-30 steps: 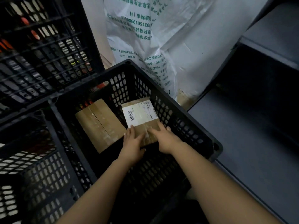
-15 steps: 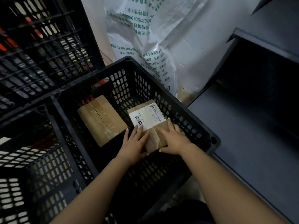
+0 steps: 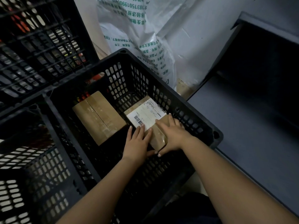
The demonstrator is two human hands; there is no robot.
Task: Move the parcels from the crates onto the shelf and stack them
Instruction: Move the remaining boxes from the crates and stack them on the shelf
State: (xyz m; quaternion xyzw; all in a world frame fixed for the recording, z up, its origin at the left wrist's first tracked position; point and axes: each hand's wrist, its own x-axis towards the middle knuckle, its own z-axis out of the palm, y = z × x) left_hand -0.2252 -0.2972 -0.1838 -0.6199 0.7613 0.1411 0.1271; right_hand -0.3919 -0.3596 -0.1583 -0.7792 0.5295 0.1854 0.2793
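Left grip and right grip pinch the labelled parcel only at its 6 o'clock end, so it may tip and snag the crate wall at 3 o'clock.

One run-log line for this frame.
phase: pickup | left hand: grips labelled parcel | right hand: grips labelled parcel | plain parcel: left of it, same crate | shelf: not yet reached
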